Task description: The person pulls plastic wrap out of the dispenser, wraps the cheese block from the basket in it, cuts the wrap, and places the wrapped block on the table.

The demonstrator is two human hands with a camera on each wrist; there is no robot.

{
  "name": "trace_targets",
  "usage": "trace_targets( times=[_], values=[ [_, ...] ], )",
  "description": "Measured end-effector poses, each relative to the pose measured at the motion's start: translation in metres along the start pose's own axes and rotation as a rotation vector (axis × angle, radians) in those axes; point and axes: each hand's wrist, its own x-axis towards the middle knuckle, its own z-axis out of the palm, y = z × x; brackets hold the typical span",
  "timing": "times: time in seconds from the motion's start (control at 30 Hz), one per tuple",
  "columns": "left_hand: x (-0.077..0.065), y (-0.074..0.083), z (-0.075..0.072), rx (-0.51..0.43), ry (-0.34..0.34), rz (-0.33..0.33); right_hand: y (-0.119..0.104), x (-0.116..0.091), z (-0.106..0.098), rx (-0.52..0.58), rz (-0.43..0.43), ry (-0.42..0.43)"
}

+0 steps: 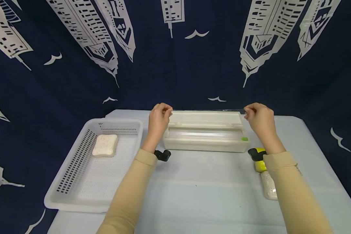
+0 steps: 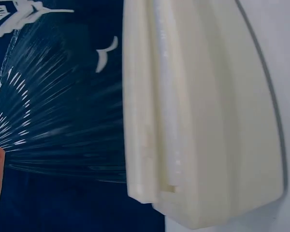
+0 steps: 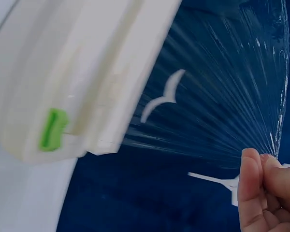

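Note:
A cream cling film dispenser [image 1: 206,145] stands open at the back of the table, with a clear roll [image 1: 204,134] inside and a green slider [image 3: 53,129] at its right end. My left hand [image 1: 159,121] pinches one corner of the cling film [image 2: 53,106] beyond the dispenser's left end. Thumb and fingers of my right hand [image 1: 261,121] pinch the other corner. Between them the film is stretched out behind the dispenser, creased in lines fanning from each fingertip. Only one fingertip of the left hand shows in the left wrist view.
On the left, a white plastic basket [image 1: 73,208] holds a pale speckled square block [image 1: 105,145]. Near my right forearm lie a yellow item [image 1: 260,166] and a whitish wrapped item [image 1: 269,187], partly hidden by the sleeve. A dark blue patterned curtain [image 1: 175,71] hangs behind the table [image 1: 210,201].

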Motion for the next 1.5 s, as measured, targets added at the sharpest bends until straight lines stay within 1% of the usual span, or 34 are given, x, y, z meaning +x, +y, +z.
trace_targets(
  times=[0.17,0.3,0.4,0.5,0.67,0.93,1.07,1.13,1.2,1.33,1.4,1.5],
  values=[
    [0.007,0.014,-0.011,-0.049,0.031,0.000,-0.011,0.007,-0.016,0.027,0.094,-0.009],
    [0.011,0.022,-0.018,-0.076,0.053,0.032,-0.018,0.010,-0.025,0.044,0.115,0.001],
    [0.013,0.028,-0.023,-0.087,0.079,0.068,-0.023,0.012,-0.031,0.066,0.126,0.028],
    [0.016,0.034,-0.028,-0.107,0.107,0.105,-0.027,0.013,-0.037,0.102,0.126,0.068],
    [0.019,0.044,-0.037,-0.135,0.151,0.169,-0.037,0.015,-0.047,0.138,0.098,0.136],
    [0.026,0.059,-0.051,-0.173,0.222,0.251,-0.051,0.016,-0.063,0.160,0.074,0.237],
    [0.026,0.066,-0.058,-0.182,0.252,0.273,-0.056,0.015,-0.070,0.159,0.055,0.272],
    [0.025,0.068,-0.060,-0.171,0.262,0.278,-0.057,0.012,-0.074,0.139,0.047,0.277],
    [0.022,0.068,-0.063,-0.127,0.275,0.288,-0.059,0.006,-0.078,0.112,0.038,0.272],
    [0.010,0.065,-0.069,-0.048,0.291,0.333,-0.062,-0.012,-0.086,0.075,-0.007,0.251],
    [0.002,0.064,-0.073,-0.054,0.274,0.359,-0.063,-0.024,-0.091,0.072,-0.014,0.221],
    [-0.014,0.061,-0.079,-0.115,0.221,0.376,-0.061,-0.046,-0.100,0.078,0.017,0.132]
  ],
)
